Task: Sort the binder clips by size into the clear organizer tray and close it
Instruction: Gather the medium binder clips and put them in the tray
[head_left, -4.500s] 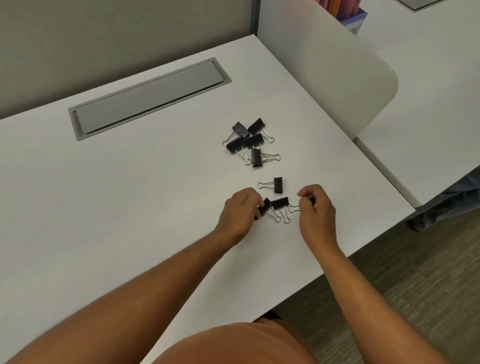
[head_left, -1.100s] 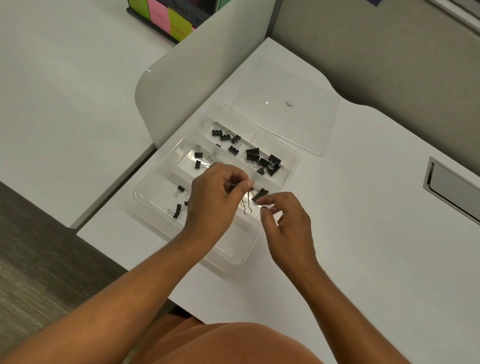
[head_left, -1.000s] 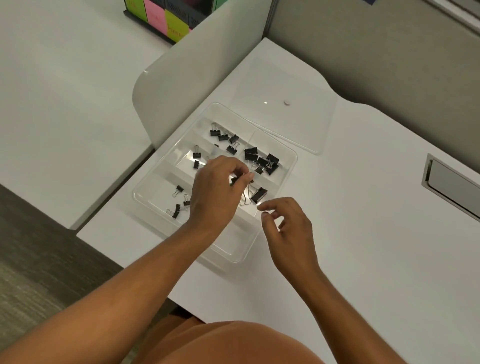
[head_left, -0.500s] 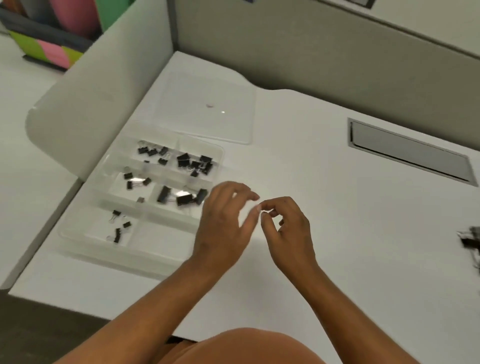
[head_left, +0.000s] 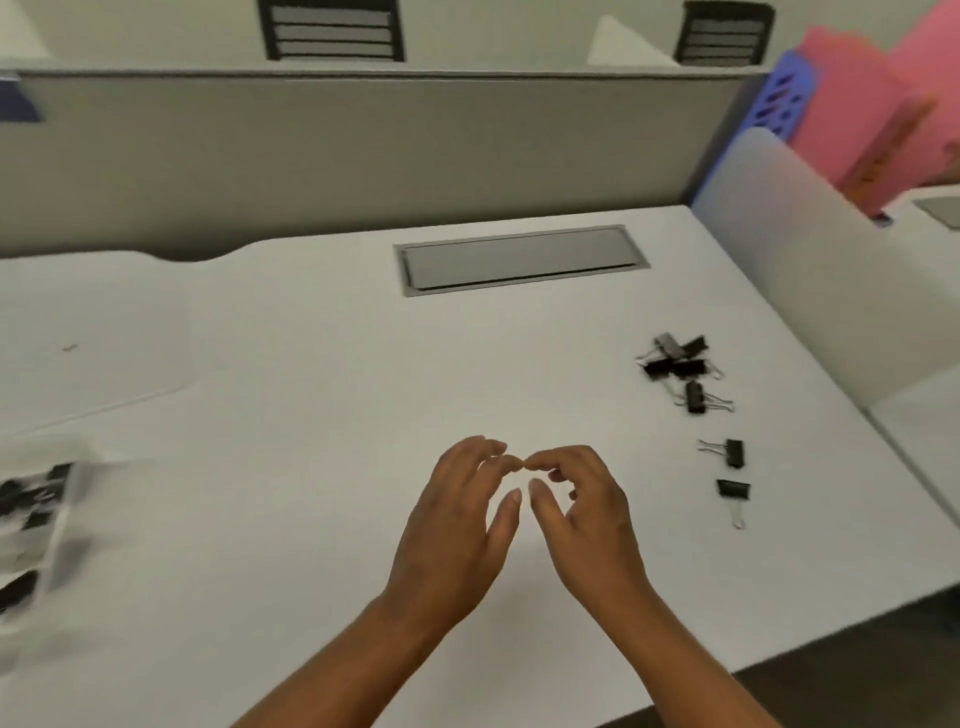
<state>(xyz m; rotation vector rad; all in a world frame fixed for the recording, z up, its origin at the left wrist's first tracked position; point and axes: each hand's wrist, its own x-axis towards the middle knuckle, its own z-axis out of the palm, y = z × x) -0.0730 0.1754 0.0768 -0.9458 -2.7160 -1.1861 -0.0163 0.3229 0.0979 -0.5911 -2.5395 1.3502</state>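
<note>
both hands, left hand (head_left: 452, 525) and right hand (head_left: 582, 512), hang empty with loose fingers over the tabletop (head_left: 322, 415), having left the organizer tray (head_left: 31, 525) at far left; unsorted binder clips (head_left: 678, 364) lie to the right, so sorting continues.

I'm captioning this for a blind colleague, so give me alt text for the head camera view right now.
Two empty hands, left hand and right hand, hover fingertips together over a white desk. Loose black binder clips lie to the right; the clear organizer tray, blurred, sits at the left edge with its lid lying behind it.
</note>
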